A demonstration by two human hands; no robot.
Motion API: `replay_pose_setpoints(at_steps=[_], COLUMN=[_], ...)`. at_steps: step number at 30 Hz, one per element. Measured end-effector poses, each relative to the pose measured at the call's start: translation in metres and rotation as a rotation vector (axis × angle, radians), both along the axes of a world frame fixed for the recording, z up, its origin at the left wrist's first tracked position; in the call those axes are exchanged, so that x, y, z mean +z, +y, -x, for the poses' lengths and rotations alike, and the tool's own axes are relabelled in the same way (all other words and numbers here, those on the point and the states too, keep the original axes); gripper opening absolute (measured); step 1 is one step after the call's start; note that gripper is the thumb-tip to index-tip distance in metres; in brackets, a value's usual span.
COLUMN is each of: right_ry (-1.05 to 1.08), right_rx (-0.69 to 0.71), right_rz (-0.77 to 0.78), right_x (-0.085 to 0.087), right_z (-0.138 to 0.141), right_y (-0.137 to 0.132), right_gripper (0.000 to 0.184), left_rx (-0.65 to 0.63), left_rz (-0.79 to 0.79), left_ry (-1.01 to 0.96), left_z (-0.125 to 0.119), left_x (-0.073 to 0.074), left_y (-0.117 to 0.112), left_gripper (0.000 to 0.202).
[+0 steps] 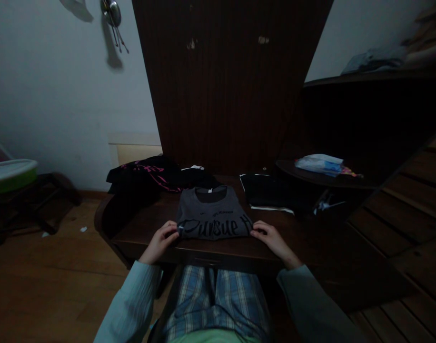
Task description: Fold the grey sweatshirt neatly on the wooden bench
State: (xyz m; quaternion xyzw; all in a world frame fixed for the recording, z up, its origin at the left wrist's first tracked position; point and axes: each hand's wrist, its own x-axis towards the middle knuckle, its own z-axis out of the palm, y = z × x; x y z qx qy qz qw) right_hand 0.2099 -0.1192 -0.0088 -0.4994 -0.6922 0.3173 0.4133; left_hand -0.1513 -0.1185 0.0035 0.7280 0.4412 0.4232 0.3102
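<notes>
A folded grey T-shirt (213,214) with black lettering lies on the dark wooden table (146,233), its collar pointing away from me. My left hand (160,240) curls round the shirt's near left corner. At the near right corner my right hand (271,238) pinches the edge of the shirt. Both hands rest on the tabletop near its front edge.
A heap of black clothing with pink print (157,174) lies at the table's back left. A black folded item on white paper (270,193) sits at the back right. A dark shelf (311,174) carries a blue-white bag (320,163). A green-rimmed tub (11,174) stands at far left.
</notes>
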Motion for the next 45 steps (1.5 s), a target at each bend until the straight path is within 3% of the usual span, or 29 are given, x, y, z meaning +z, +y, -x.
replay_pose_setpoints(at_steps=[10, 15, 20, 27, 31, 38, 42, 45], right_ry=[0.007, 0.018, 0.076, 0.075, 0.100, 0.162, 0.152, 0.072], right_rx=[-0.149, -0.099, -0.059, 0.024, -0.043, -0.185, -0.176, -0.119], right_rz=[-0.012, -0.013, 0.041, 0.142, 0.148, 0.120, 0.126, 0.156], right_x=[0.001, 0.000, -0.002, 0.004, 0.007, 0.005, 0.001, 0.002], right_z=[-0.004, -0.001, 0.001, 0.006, 0.013, 0.015, 0.011, 0.006], right_y=[-0.001, -0.003, -0.002, -0.003, -0.001, 0.003, 0.001, -0.005], right_gripper=[0.030, 0.031, 0.033, 0.034, 0.041, 0.048, 0.049, 0.046], left_rx=[0.278, 0.212, 0.123, 0.162, 0.189, 0.317, 0.402, 0.359], left_rz=[-0.054, 0.003, 0.190, 0.258, 0.251, 0.269, 0.223, 0.226], left_ry=[0.084, 0.019, -0.195, -0.291, -0.290, -0.451, -0.397, -0.253], left_z=[0.000, -0.004, -0.012, -0.019, -0.022, -0.027, -0.022, -0.015], left_x=[0.009, 0.007, 0.011, 0.007, 0.007, 0.007, -0.001, -0.001], left_y=[-0.017, -0.027, -0.030, -0.019, -0.017, -0.015, -0.023, -0.033], left_gripper=[0.019, 0.019, 0.033, 0.039, 0.037, 0.041, 0.040, 0.037])
